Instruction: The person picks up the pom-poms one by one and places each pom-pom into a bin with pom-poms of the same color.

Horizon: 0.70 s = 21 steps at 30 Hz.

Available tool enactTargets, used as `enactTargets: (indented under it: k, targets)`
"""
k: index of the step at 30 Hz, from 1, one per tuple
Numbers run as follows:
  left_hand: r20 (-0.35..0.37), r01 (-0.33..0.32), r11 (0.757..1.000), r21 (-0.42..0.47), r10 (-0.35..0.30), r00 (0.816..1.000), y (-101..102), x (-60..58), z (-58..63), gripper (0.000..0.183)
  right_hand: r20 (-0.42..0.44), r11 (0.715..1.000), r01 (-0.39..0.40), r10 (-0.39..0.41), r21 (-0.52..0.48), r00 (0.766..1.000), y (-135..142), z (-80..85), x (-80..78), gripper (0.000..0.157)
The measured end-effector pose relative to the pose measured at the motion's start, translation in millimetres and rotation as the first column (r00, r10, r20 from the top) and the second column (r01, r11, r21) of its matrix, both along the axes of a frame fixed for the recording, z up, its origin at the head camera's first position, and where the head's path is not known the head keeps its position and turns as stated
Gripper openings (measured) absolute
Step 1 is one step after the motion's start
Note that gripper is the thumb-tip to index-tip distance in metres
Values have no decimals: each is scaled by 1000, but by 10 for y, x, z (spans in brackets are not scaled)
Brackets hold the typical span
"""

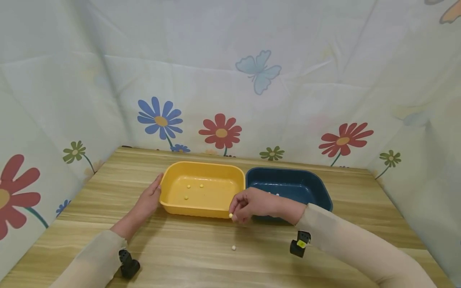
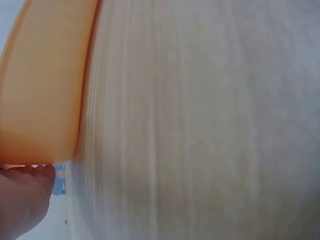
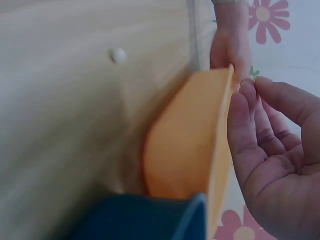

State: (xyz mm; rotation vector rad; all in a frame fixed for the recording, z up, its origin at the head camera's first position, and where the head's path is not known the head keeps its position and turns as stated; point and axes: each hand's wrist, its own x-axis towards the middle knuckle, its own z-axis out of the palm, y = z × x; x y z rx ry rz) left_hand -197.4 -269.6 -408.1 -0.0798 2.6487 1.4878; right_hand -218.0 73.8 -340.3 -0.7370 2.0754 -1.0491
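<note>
My right hand (image 1: 253,204) pinches a small yellow ball (image 1: 231,215) between thumb and fingertips, at the front right corner of the yellow tub (image 1: 201,212). In the right wrist view the right hand (image 3: 280,145) has its thumb and fingertips together beside the tub's rim. Several little yellow balls, one of them a yellow ball (image 1: 186,198), lie on the tub's floor. My left hand (image 1: 148,198) rests against the tub's left side with fingers extended. The left wrist view shows the left hand (image 2: 25,200) at the tub's end wall, partly hidden. A pale ball (image 1: 233,248) lies on the table in front.
A dark blue tub (image 1: 313,188) stands right beside the yellow one, with white balls (image 1: 277,195) inside, partly hidden by the right forearm. Both tubs sit on a wood-patterned table (image 1: 201,256). A flowered cloth (image 1: 306,104) hangs behind and at both sides.
</note>
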Motion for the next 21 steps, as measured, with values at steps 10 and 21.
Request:
enactTargets:
  k: [10, 21]
  targets:
    - [-2, -6, 1000, 10, 6, 1000, -2, 3, -17, 54, -7, 999, -33, 33, 30, 999, -204, 328, -306, 14]
    - [-23, -6, 1000, -6, 6, 1000, -16, -4, -19, 54, -33, 971, -221, 224, 88, 974, -434, 484, -708, 16]
